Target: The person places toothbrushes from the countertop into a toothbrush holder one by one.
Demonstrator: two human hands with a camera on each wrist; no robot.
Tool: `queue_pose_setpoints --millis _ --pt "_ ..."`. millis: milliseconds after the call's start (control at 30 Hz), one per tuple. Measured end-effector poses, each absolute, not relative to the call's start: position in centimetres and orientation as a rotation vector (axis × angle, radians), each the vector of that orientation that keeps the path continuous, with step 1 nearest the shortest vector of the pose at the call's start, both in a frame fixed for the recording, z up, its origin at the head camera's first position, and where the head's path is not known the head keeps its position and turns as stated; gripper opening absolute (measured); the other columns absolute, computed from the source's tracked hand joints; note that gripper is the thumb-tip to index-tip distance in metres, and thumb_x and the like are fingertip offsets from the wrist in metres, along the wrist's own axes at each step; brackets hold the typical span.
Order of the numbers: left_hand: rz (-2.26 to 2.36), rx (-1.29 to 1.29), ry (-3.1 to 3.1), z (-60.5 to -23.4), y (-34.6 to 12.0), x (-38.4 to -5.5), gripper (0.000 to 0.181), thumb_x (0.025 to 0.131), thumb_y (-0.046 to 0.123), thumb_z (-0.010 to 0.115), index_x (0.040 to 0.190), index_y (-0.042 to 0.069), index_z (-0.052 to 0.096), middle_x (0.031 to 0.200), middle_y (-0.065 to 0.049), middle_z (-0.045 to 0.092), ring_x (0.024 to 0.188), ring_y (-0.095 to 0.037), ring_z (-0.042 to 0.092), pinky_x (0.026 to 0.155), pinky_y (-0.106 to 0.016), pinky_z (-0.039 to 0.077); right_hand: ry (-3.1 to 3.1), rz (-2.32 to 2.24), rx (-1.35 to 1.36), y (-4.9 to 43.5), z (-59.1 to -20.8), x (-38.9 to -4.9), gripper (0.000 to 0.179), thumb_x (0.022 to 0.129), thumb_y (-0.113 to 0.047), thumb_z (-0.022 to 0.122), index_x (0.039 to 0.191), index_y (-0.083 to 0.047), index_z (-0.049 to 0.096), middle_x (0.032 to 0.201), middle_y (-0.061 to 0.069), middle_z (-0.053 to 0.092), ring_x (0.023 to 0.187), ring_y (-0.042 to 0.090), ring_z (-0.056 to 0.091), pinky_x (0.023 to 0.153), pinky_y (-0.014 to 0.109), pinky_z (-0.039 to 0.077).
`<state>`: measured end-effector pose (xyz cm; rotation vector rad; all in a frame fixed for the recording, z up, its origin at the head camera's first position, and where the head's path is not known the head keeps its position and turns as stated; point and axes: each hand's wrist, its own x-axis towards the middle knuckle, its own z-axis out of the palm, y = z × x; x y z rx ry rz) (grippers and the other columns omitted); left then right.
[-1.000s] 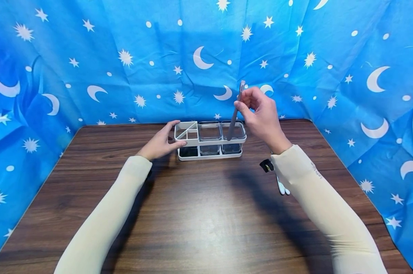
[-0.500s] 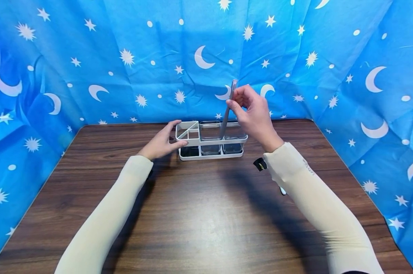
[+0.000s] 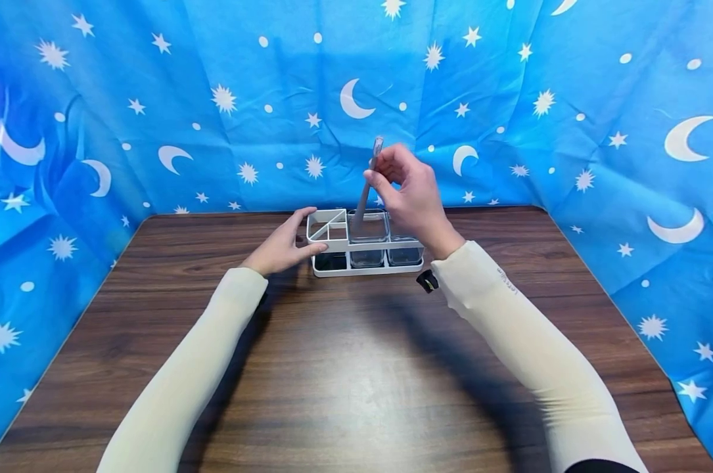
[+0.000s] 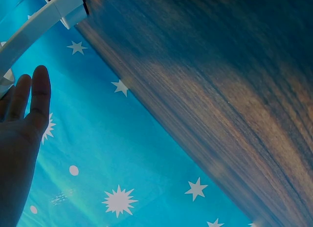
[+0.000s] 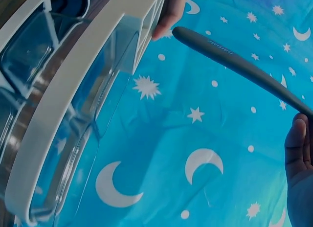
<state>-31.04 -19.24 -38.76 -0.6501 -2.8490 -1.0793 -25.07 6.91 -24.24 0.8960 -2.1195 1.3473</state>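
Note:
A white two-tier toothbrush holder (image 3: pixel 368 246) with clear cups stands near the back of the table. My left hand (image 3: pixel 282 246) grips its left end, thumb at the front rim and fingers at the back; in the left wrist view straight fingertips (image 4: pixel 41 80) lie near the white rail (image 4: pixel 29 34). My right hand (image 3: pixel 412 194) pinches a grey toothbrush (image 3: pixel 363 197) near its clear-capped upper end. Its rounded handle end points down over the middle clear cup (image 3: pixel 368 230). The right wrist view shows the dark handle (image 5: pixel 234 65) with faint lettering, apart from the holder.
The holder's left section is a white divided compartment (image 3: pixel 336 217). Behind stands a blue curtain (image 3: pixel 297 79) with moons and stars along the table's back edge. The brown wooden table (image 3: pixel 332 368) extends in front of the holder.
My right hand has moved left with the toothbrush, from over the right cup to over the middle one. My left hand keeps its place on the holder.

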Motion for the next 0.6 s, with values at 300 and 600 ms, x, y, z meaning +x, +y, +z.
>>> queue_pose_setpoints --millis 300,600 --pt "-1.112 -0.633 -2.855 -38.7 -19.1 -31.0 0.090 0.082 0.057 0.064 0.149 0.014 0.023 0.147 -0.007 0.030 0.121 -0.024 0.045 0.096 -0.044 0.042 -2.093 1.356 0.917 5.3 -24.6 -25.4 0.013 0.090 0.002 0.061 0.101 0.007 0.057 0.092 0.017 0.061 0.082 0.025 0.062 0.080 0.038 0.052" --pt "-1.109 -0.636 -2.854 -38.5 -19.1 -30.9 0.089 0.082 0.057 0.064 0.148 0.013 0.023 0.147 -0.008 0.031 0.123 -0.025 0.043 0.097 -0.046 0.041 -2.022 1.362 0.987 4.1 -27.2 -28.7 0.018 0.090 -0.009 0.064 0.106 -0.003 0.058 0.090 0.005 0.065 0.080 0.012 0.062 0.077 0.030 0.052"
